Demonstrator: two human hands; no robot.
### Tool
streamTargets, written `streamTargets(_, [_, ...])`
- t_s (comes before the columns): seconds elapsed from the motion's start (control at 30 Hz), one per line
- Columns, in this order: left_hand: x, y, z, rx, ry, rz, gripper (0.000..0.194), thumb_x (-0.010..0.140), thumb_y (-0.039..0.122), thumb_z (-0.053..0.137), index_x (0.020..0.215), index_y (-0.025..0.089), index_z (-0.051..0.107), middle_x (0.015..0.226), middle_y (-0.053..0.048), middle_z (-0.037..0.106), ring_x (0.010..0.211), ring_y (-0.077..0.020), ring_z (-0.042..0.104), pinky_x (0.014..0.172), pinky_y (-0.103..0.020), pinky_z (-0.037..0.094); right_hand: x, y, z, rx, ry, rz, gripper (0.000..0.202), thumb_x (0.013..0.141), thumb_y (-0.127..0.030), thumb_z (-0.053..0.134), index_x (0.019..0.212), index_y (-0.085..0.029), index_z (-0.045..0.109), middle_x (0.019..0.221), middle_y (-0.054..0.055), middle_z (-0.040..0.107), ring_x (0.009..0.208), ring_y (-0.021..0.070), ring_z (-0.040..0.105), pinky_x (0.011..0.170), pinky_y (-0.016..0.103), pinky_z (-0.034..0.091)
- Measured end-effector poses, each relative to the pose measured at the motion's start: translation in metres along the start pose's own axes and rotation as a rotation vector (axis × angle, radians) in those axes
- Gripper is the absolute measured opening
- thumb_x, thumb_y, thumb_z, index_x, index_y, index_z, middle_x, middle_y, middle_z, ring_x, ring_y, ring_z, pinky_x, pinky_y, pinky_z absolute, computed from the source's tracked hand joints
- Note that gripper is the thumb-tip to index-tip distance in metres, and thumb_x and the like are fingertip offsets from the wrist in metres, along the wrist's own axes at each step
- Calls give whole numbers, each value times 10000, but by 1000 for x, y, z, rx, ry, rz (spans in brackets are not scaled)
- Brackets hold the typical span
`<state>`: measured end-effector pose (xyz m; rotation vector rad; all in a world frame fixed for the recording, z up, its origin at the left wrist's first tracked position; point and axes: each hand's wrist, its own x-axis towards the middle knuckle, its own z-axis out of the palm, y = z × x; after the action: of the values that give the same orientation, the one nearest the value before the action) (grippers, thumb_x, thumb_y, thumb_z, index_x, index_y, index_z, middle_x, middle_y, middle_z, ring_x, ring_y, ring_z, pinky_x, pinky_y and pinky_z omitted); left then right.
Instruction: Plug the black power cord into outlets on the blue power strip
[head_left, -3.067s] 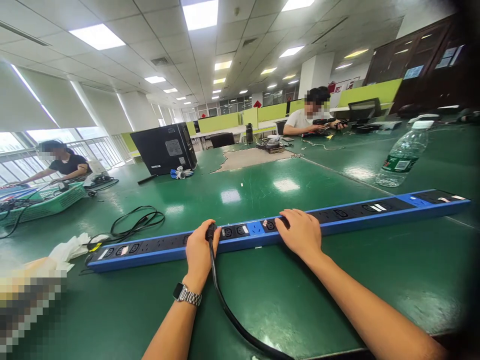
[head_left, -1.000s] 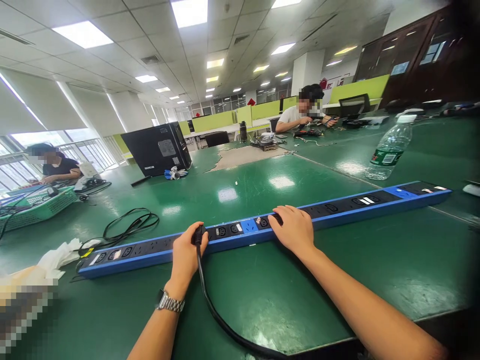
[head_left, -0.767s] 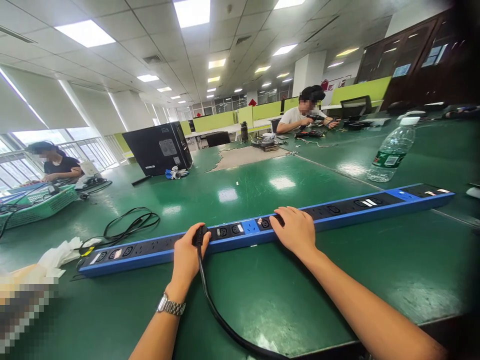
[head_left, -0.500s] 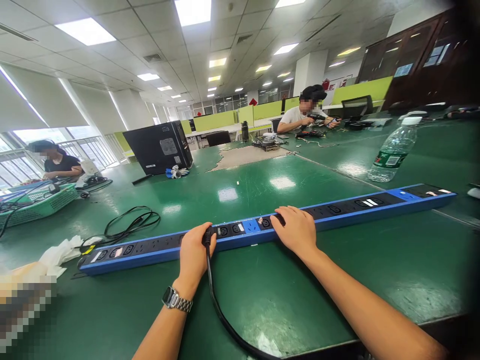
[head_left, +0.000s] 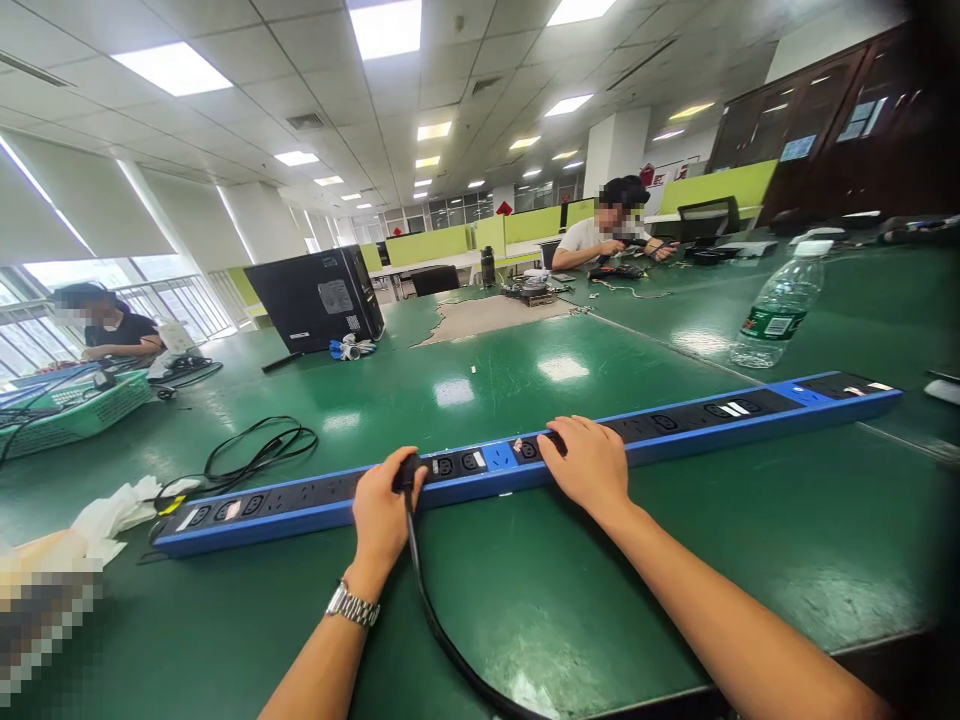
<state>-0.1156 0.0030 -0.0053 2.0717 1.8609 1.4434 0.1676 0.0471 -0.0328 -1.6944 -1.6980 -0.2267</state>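
A long blue power strip (head_left: 697,425) with black sockets lies across the green table (head_left: 525,580). My left hand (head_left: 380,510) grips a black plug (head_left: 407,471) held against a socket near the strip's middle; its thick black cable (head_left: 442,640) runs back toward me. A metal watch sits on that wrist. My right hand (head_left: 589,462) rests palm down on top of the strip, just right of a blue section, fingers curled over the far edge.
A water bottle (head_left: 776,310) stands behind the strip at right. A coiled black cord (head_left: 255,450) and white tissue (head_left: 120,505) lie at left, near a green basket (head_left: 75,415). A black computer case (head_left: 319,297) stands further back. Two other people sit at distant tables.
My left hand with the plug has shifted slightly along the strip, left then right, staying at the same sockets. My right hand has stayed on the strip.
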Motion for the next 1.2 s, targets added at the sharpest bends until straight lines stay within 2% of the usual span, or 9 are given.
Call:
streamTargets(0.07, [4, 11, 1, -94, 78, -48, 319, 904, 411, 581, 1134, 202, 656, 977, -53, 748, 818, -194, 696, 770, -307, 554, 0, 0, 0, -3, 7, -6, 319, 910, -359, 472, 1027, -191, 716, 1151, 65, 729, 1164, 255, 586, 1013, 423, 344])
streamTargets(0.1, [6, 18, 4, -121, 76, -43, 327, 911, 414, 573, 1149, 201, 645, 988, -51, 744, 821, -190, 695, 769, -300, 552, 0, 0, 0, -3, 10, -11, 315, 909, -357, 473, 1023, -195, 717, 1148, 63, 731, 1163, 257, 586, 1009, 424, 345])
streamTargets(0.3, [5, 67, 51, -114, -230, 115, 251, 910, 308, 608, 1132, 200, 654, 999, -70, 747, 860, -211, 684, 802, -322, 531, 0, -2, -3, -16, 6, -16, 303, 916, -342, 477, 1034, -196, 715, 1157, 64, 728, 1169, 253, 582, 1007, 413, 341])
streamTargets(0.43, [5, 79, 70, -60, -286, 103, 246, 924, 284, 585, 1146, 196, 643, 964, -74, 749, 809, -213, 682, 765, -324, 523, 1, -1, -4, -9, 0, -18, 295, 917, -343, 492, 1038, -191, 714, 1160, 71, 728, 1174, 257, 583, 1009, 411, 341])
streamTargets(0.67, [10, 81, 60, -10, -298, 85, 250, 908, 290, 591, 1128, 192, 660, 898, -76, 759, 733, -207, 685, 709, -302, 517, 1, 0, -5, 1, -21, -14, 301, 928, -345, 489, 1058, -186, 709, 1177, 68, 723, 1194, 259, 572, 1019, 415, 328])
streamTargets(0.8, [12, 83, 56, 28, -302, 53, 264, 877, 263, 625, 1120, 177, 684, 890, -87, 763, 745, -221, 690, 745, -321, 523, 0, 0, -4, -2, -16, -9, 313, 930, -350, 483, 1065, -182, 711, 1178, 69, 722, 1199, 256, 567, 1018, 411, 328])
streamTargets(0.97, [12, 80, 55, -15, -322, 32, 282, 869, 240, 647, 1146, 205, 684, 938, -59, 765, 799, -194, 686, 793, -294, 514, 0, 0, -2, -5, -5, -3, 316, 921, -349, 497, 1064, -173, 717, 1170, 70, 725, 1192, 259, 574, 1020, 419, 334])
streamTargets(1.13, [11, 77, 56, -111, -381, -14, 284, 844, 224, 696, 1127, 248, 685, 977, -9, 761, 848, -178, 674, 761, -258, 496, -1, -3, 0, -23, 7, -6, 310, 911, -342, 507, 1053, -167, 719, 1161, 72, 726, 1179, 259, 584, 1016, 422, 342])
streamTargets(1.2, [10, 77, 58, -111, -357, -47, 285, 853, 245, 695, 1137, 258, 679, 979, -6, 761, 848, -178, 674, 754, -260, 493, -1, -3, 1, -29, 9, -10, 310, 913, -341, 499, 1051, -169, 717, 1162, 71, 726, 1174, 258, 585, 1010, 421, 343])
